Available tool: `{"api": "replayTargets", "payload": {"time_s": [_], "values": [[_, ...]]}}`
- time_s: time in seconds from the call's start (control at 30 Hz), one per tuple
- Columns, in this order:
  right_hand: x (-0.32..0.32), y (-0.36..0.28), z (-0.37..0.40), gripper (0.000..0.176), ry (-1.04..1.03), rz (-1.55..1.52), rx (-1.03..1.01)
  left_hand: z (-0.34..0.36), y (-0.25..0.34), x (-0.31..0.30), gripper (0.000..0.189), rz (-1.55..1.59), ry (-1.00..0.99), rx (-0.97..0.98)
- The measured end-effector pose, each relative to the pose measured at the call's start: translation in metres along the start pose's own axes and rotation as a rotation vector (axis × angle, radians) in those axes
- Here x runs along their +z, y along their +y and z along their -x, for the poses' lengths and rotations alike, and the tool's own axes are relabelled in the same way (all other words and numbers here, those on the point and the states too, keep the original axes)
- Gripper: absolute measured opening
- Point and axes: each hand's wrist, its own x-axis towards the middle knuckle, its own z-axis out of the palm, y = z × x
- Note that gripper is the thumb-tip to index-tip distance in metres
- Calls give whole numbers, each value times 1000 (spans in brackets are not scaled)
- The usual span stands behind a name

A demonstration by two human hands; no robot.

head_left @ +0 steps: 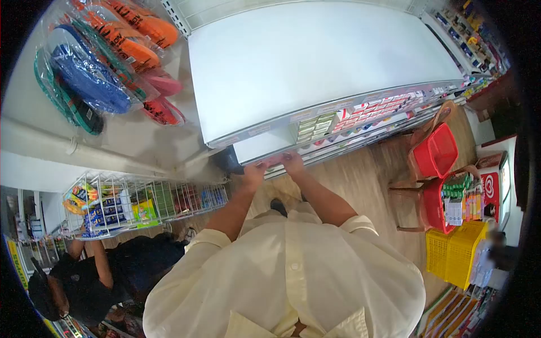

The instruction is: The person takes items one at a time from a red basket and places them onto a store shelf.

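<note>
My left hand (255, 170) is at the front edge of a white shelf (262, 145), its fingers curled inward. Close beside it, my right hand (292, 162) is at the same edge, also with bent fingers. A small pinkish strip or packet (274, 161) shows between the two hands; its kind is too small to make out. To the right of my hands, on that shelf, stand rows of pale green boxes (315, 128) and red-and-white boxes (377, 110). A wide bare white top shelf (321, 62) lies above them.
Bagged flip-flops (90, 70) hang at upper left. A wire rack (163, 203) with snack packets is on the left, near a person in black (124, 270). Red baskets (437, 151) on brown chairs and yellow crates (455, 253) stand on the right.
</note>
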Motion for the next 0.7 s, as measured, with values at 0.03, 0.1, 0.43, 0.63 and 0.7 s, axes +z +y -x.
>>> {"api": "replayTargets", "payload": {"time_s": [0.03, 0.1, 0.43, 0.63, 0.7], "values": [[0, 2, 0, 23, 10, 11, 18, 1, 6, -1, 24, -1, -8, 2], [5, 13, -3, 23, 25, 22, 11, 1, 13, -4, 24, -46, -59, -88], [5, 40, -10, 27, -99, -45, 110, -3, -16, 18, 29, -124, 104, 133], [20, 78, -20, 22, -170, -1143, 260, -10, -40, 27, 28, 67, 95, 85], [17, 65, -12, 22, -160, -1232, 254, -6, -29, 22, 28, -113, 120, 155]]}}
